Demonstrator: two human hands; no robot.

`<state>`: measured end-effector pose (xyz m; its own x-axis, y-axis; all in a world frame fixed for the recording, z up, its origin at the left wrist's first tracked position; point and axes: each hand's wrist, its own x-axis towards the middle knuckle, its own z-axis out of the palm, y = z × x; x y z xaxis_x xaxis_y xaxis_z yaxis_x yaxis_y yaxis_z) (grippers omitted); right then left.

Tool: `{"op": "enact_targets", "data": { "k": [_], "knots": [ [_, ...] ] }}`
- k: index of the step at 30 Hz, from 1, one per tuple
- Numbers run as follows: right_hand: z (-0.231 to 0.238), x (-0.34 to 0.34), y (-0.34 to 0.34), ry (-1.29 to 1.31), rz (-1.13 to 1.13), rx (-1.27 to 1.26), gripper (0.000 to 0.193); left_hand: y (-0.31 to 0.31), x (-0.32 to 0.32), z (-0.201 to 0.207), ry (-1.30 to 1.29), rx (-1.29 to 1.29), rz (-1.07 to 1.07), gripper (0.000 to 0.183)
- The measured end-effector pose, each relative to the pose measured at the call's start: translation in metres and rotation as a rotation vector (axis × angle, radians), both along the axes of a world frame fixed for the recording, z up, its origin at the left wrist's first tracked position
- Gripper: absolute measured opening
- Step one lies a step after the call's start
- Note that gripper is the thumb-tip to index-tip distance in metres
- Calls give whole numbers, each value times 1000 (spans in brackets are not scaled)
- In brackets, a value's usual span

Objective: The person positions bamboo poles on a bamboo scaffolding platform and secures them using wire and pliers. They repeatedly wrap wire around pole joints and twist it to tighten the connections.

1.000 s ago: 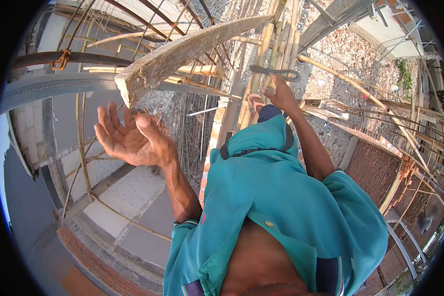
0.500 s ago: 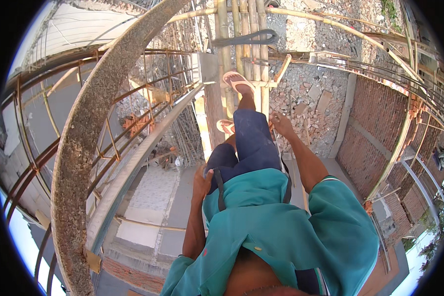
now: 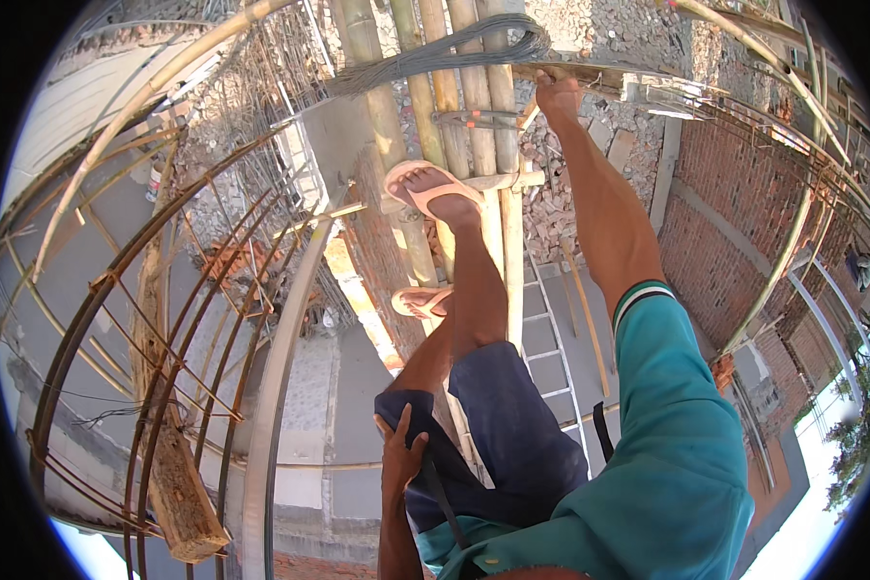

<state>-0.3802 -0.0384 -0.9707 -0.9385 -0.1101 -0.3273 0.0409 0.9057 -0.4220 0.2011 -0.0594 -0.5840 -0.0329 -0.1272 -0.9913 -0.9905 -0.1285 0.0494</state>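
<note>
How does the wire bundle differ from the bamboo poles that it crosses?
Colour: the wire bundle is grey; the bamboo poles are yellowish tan.
Shape: the wire bundle doubles back in a loop near the right hand, while the bamboo poles look mostly straight.
Thickness: the wire bundle's strands are thin; each bamboo pole is much thicker.
Shared: both are groups of long, slender pieces.

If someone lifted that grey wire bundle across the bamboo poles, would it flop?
The wire bundle would probably sag yet spring a little, being many thin strands bent into a loop. It may be heavy for its size, as the strands look metallic and closely packed.
</note>
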Motion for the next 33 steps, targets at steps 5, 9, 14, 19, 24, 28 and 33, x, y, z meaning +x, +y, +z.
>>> {"op": "enact_targets", "data": {
  "k": [5, 9, 14, 19, 24, 28, 33],
  "knots": [
    [-47, -62, -26, -269, -314, -173, 52, -13, 0, -17, -10, -72, 44, 68],
    [-57, -67, -27, -89, -276, -40, 39, -14, -5, -23, -15, -72, 68, 66],
    [-46, -66, -19, 67, -144, 184, 34, -11, -12, -25, 22, -92, 49, 64],
    [-41, -64, -8, 147, -45, 122, 33, -9, -14, -25, 36, -107, 0, 63],
    [-35, -65, 12, 93, 48, -67, 37, -9, -18, -23, 61, -116, 13, 63],
    [-20, -61, 22, 224, 295, 89, 32, -8, -19, -21, 71, -121, -11, 63],
    [-6, -51, 27, 32, 173, -280, 30, -7, -19, -20, 64, -110, 26, 63]
  ]
}}
